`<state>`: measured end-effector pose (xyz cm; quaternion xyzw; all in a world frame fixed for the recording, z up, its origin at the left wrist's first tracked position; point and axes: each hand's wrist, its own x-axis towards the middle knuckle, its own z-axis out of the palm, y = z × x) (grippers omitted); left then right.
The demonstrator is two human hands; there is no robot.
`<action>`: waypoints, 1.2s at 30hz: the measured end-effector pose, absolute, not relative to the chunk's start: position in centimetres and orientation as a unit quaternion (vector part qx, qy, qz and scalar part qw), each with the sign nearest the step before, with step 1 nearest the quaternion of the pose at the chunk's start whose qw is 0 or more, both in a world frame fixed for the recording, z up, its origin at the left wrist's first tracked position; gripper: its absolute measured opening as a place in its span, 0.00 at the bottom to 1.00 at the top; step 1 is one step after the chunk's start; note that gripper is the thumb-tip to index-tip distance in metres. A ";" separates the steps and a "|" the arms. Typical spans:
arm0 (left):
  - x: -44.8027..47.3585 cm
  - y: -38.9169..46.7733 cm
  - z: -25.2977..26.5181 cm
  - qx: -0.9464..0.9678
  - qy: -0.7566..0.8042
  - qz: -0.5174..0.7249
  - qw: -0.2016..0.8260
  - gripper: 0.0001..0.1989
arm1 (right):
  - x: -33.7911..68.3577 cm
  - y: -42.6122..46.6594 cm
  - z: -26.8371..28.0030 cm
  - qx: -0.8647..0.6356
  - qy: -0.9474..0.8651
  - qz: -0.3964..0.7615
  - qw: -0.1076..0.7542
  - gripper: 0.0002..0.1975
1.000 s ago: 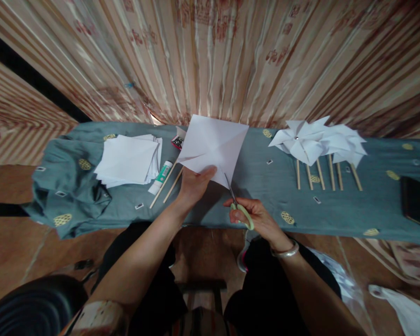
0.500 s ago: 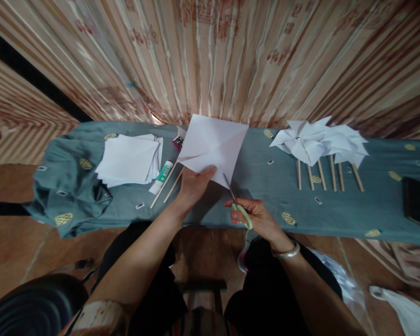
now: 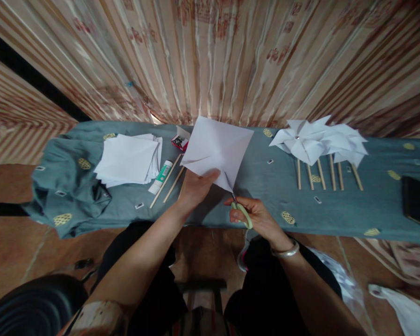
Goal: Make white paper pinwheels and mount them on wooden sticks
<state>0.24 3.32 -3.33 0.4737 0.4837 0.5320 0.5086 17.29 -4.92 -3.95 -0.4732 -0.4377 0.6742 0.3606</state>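
A white square of paper is held up over the cloth by my left hand, thumb on top and the other fingers underneath. It has crossing creases and a slit at its left corner. My right hand is closed round the light green handles of a pair of scissors. Their blades reach into the paper's near corner, just right of my left thumb.
A green-grey cloth covers the narrow table. At left lie a stack of paper, a glue stick, wooden sticks and a small box. Several paper pinwheels and a dark phone-like object lie right.
The paper and my left hand have shifted slightly to the right, toward the scissors. The blades sit a little further into the near corner. The small box shows more fully.
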 end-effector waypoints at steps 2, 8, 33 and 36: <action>0.2 3.3 -3.4 0.472 0.477 0.537 0.511 0.17 | 17.3 -4.9 -4.0 -0.477 -0.435 0.675 0.358 0.23; 0.2 3.4 -3.5 0.477 0.473 0.540 0.507 0.16 | 17.0 -4.9 -4.1 -0.484 -0.396 0.691 0.364 0.21; 1.2 2.4 -1.8 0.449 0.494 0.525 0.528 0.13 | 17.3 -4.8 -3.7 -0.495 -0.411 0.676 0.360 0.21; 1.2 2.4 -2.0 0.445 0.494 0.524 0.533 0.12 | 17.3 -4.8 -3.7 -0.495 -0.406 0.681 0.356 0.20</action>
